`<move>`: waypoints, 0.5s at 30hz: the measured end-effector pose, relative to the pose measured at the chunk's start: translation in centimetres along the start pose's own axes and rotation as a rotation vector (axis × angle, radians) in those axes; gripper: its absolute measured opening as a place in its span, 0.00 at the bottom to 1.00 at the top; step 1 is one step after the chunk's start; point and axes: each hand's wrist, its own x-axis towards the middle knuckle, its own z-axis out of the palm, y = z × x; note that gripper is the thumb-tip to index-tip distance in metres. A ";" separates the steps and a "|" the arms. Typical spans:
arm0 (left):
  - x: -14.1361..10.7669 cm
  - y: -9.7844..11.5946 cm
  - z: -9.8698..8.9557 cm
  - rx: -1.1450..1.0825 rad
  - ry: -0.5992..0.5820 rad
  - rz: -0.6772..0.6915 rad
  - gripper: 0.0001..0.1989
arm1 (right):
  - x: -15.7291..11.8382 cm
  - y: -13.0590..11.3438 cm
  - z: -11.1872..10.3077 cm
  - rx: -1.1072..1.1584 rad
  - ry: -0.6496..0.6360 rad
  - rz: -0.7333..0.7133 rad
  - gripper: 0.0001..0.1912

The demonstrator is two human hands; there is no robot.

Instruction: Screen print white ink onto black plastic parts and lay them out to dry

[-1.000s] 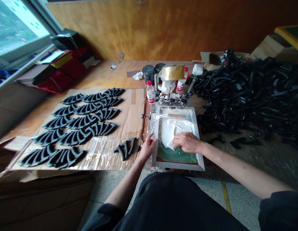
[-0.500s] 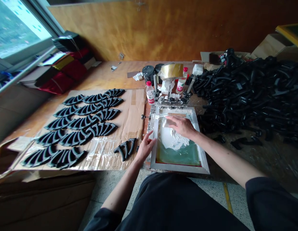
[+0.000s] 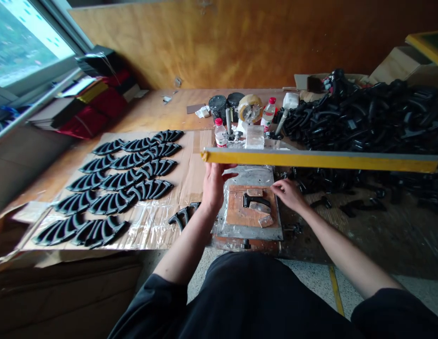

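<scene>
A screen printing frame [image 3: 321,160] is tilted up and seen nearly edge-on, its yellow front edge toward me. My left hand [image 3: 214,188] supports its left corner, fingers up against the underside. Below it a black curved plastic handle [image 3: 261,201] lies on a wooden jig [image 3: 236,214] fixed to a grey base plate [image 3: 249,175]. My right hand [image 3: 289,194] is beside the jig's right edge, fingers stretched toward the handle with nothing visible in them. A pale block-shaped squeegee [image 3: 255,136] shows behind the raised edge.
Rows of black handles [image 3: 116,179] lie on cardboard [image 3: 190,174] at left. A large heap of black handles [image 3: 363,117] covers the right. Two red-capped bottles [image 3: 268,115], dark tubs [image 3: 218,107] and a tape roll [image 3: 250,108] stand behind.
The frame has swung up from lying flat, uncovering the jig and handle. My right hand has let go of the squeegee and moved right and down. My left hand has risen with the frame.
</scene>
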 end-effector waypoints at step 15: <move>-8.2 -9.7 -13.2 0.366 0.270 -0.532 0.24 | -6.0 0.0 -0.4 -0.324 -0.044 -0.029 0.21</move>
